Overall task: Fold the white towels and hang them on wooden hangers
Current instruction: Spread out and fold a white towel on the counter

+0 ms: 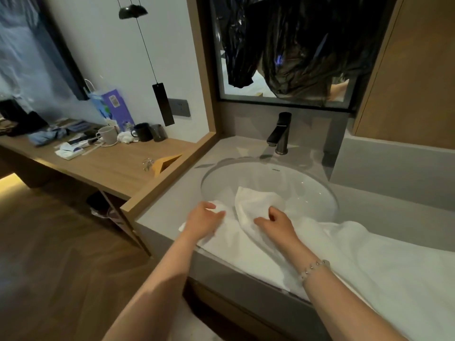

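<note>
A white towel (344, 249) lies spread along the grey vanity counter (167, 207), with one flap folded up over the front rim of the round white sink (270, 175). My left hand (203, 221) rests on the towel's left end, fingers fairly straight. My right hand (278, 221) sits on the folded flap with its fingers curled down into the cloth; whether it pinches the cloth I cannot tell. A wooden hanger (165, 163) with a metal hook lies on the wooden desk to the left of the sink.
A dark faucet (279, 134) stands behind the sink below a mirror partly covered by black plastic. The wooden desk (103, 166) carries mugs, a paper bag and small items. A hanging black lamp bar (163, 104) dangles above the desk. Wooden floor lies at the left.
</note>
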Demonstrator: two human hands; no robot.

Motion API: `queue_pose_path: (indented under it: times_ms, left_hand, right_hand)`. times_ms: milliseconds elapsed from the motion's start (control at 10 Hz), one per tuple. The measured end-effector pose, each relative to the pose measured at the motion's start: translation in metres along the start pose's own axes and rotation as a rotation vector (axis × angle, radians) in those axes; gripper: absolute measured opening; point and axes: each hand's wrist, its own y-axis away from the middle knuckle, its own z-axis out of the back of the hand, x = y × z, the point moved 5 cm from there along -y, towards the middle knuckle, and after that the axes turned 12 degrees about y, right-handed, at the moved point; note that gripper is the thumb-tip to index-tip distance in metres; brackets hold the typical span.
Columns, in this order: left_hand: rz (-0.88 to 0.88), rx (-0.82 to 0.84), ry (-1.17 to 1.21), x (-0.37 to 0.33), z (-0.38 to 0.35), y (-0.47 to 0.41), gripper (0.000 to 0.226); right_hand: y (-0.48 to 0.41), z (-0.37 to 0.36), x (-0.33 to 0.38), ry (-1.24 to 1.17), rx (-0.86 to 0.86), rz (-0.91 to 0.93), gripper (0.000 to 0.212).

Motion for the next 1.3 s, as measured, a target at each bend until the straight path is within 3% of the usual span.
queue_pose_path:
  times_ms: [100,200,300,400,500,600,700,800,900,1000,1100,1200,1300]
  left_hand:
    - [0.156,0.165,0.232,-0.006,-0.045,-0.004,0.06]
    - [0.185,0.223,0.357,-0.01,-0.067,-0.019,0.045]
    - [0.091,0.308,0.355,-0.029,-0.069,-0.031,0.022]
    - [0.07,0.419,0.443,-0.047,-0.054,-0.041,0.023]
    - [0.17,0.513,0.667,-0.05,-0.05,-0.045,0.024]
    - [0.204,0.528,0.745,-0.057,-0.063,-0.044,0.021]
    - [0.236,0.413,0.643,-0.053,-0.078,-0.045,0.025]
    - [0.268,0.331,0.662,-0.04,-0.083,-0.047,0.025]
    - [0.284,0.279,0.716,-0.03,-0.077,-0.044,0.03]
    - [0.298,0.42,0.897,-0.034,-0.082,-0.04,0.043]
    - [0.311,0.453,0.969,-0.034,-0.084,-0.041,0.027]
    - [0.261,0.583,0.833,-0.035,-0.088,-0.034,0.015]
    - [0.141,0.778,0.472,-0.032,-0.091,-0.023,0.023]
  right_hand:
    - [-0.006,0.011,-0.005,-0.215,-0.001,-0.089,0.025]
    - [-0.008,0.022,-0.007,-0.318,-0.019,-0.077,0.013]
    - [-0.014,0.03,-0.005,-0.43,0.034,-0.042,0.035]
    - [-0.012,0.041,0.007,-0.553,0.24,0.046,0.023]
    - [-0.013,0.055,0.018,-0.501,0.449,0.189,0.022]
    - [-0.013,0.064,0.032,-0.257,0.462,0.389,0.018]
    - [-0.006,0.045,0.037,0.306,0.216,0.702,0.022]
    - [0.013,-0.01,0.027,0.619,0.28,0.923,0.013]
    - [0.012,-0.014,0.029,0.544,0.37,0.8,0.021]
    - [-0.025,0.036,0.045,0.015,0.028,0.514,0.034]
    - [-0.082,0.075,0.023,0.097,-0.323,0.014,0.041]
    - [-0.117,0.067,-0.013,0.57,-0.028,-0.226,0.041]
    - [-0.118,0.031,-0.022,0.568,0.357,-0.237,0.046]
